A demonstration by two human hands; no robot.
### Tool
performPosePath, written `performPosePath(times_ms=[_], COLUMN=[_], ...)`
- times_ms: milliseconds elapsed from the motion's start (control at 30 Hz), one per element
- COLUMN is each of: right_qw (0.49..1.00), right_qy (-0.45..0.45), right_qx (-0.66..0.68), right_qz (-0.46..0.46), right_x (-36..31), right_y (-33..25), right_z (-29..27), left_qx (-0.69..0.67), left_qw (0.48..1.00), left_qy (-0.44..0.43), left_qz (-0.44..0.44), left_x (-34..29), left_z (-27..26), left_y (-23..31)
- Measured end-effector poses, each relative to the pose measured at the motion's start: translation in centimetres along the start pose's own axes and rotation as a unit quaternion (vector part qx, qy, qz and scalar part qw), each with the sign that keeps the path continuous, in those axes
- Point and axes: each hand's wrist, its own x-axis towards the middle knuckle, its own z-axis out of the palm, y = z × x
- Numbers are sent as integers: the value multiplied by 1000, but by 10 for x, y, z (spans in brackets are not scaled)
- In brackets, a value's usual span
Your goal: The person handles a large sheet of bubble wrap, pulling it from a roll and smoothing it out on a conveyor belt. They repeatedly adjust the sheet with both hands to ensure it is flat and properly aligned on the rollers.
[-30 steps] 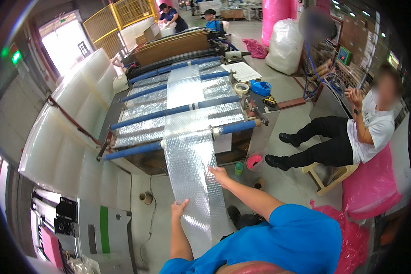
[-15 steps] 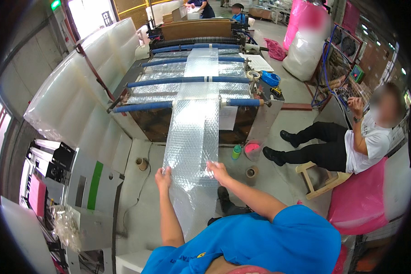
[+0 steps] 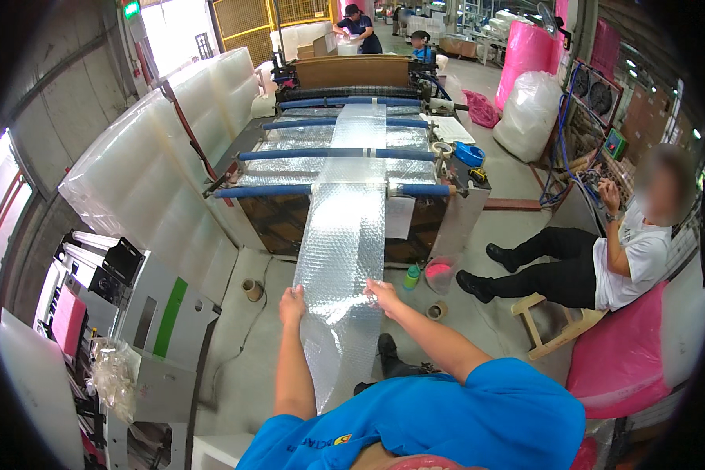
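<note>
A long strip of clear bubble wrap (image 3: pixel 345 243) runs off a machine (image 3: pixel 352 157) with blue rollers and hangs down toward me. My left hand (image 3: pixel 292 301) grips its left edge. My right hand (image 3: pixel 382 293) grips its right edge at about the same height. Below my hands the sheet drops on toward the floor in front of my blue shirt.
Stacks of clear bubble sheet (image 3: pixel 157 172) line the left side. A grey machine cabinet (image 3: pixel 133 313) stands at lower left. A person in a white shirt (image 3: pixel 603 251) sits on a wooden stool at right beside pink bags (image 3: pixel 619 360). Tape rolls (image 3: pixel 252 291) and a green bottle (image 3: pixel 412 276) are on the floor.
The view has swung so the machine sits more central and upright. My hands have stayed on the sheet's two edges, drawing it down toward me.
</note>
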Motion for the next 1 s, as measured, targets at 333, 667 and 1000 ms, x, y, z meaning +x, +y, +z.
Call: performPosePath(times_ms=[333,667,1000], right_qw=[997,992,998], right_qy=[1,-11,16], right_qx=[-53,-55,-44], right_qz=[56,112,46], right_x=[20,45,144], right_y=[23,63,3], right_z=[-11,-34,-40], left_qx=[8,-3,-14], left_qw=[996,994,998], left_qy=[-85,-102,-46], left_qz=[-33,-25,42], left_x=[26,28,123], left_z=[32,63,92], left_y=[-32,-51,21])
